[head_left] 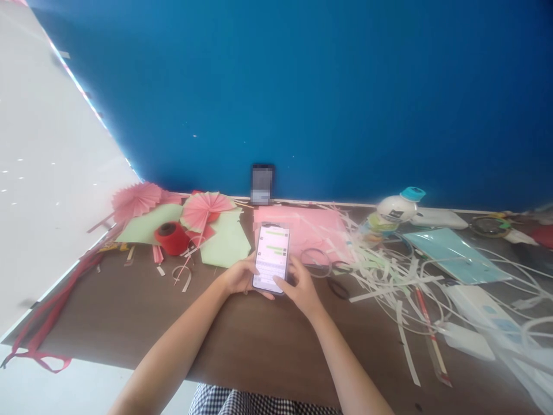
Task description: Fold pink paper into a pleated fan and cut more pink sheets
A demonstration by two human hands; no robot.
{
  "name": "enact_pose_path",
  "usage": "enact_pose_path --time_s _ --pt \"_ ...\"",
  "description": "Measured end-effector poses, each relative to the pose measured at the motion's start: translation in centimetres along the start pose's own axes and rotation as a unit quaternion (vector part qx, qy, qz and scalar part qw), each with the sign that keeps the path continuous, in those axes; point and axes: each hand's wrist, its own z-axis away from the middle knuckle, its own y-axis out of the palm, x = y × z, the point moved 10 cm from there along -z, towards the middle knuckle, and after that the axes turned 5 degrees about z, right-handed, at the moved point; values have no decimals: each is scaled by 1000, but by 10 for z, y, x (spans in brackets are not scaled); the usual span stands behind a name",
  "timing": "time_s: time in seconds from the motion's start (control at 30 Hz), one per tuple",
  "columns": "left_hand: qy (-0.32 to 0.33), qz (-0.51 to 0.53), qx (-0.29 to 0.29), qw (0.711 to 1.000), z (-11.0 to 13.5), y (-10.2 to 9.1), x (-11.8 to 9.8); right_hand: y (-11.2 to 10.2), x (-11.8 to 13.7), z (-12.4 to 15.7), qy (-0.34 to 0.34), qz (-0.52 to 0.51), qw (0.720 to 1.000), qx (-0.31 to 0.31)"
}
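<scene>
A smartphone (271, 259) with a lit chat screen and an on-screen keyboard is held upright above the table. My left hand (240, 276) is closed around its left edge, the thumb over the keyboard. On the other side, my right hand (302, 288) grips the right edge, its thumb on the lower part of the screen. Behind the phone lies a pink paper sheet (319, 225). Scissors (317, 260) rest on that sheet, just right of my right hand; their blades are hard to make out.
Pink folded paper fans (207, 208), pale green paper (224, 239) and a red thread spool (171, 237) lie left. A second phone (262, 184) leans on the blue wall. Rightward are white paper strips (397, 276), a bottle (395, 208), a teal packet (458, 253) and white cables.
</scene>
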Motion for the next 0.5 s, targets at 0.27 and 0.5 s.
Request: enact_pose_path --time_s 0.27,0.5 --pt "-5 14 3 1000 -2 -1 2 2 1 0 -10 -17 1000 14" --pt "-1 6 9 1000 0 0 0 3 -1 1 -12 -17 999 27"
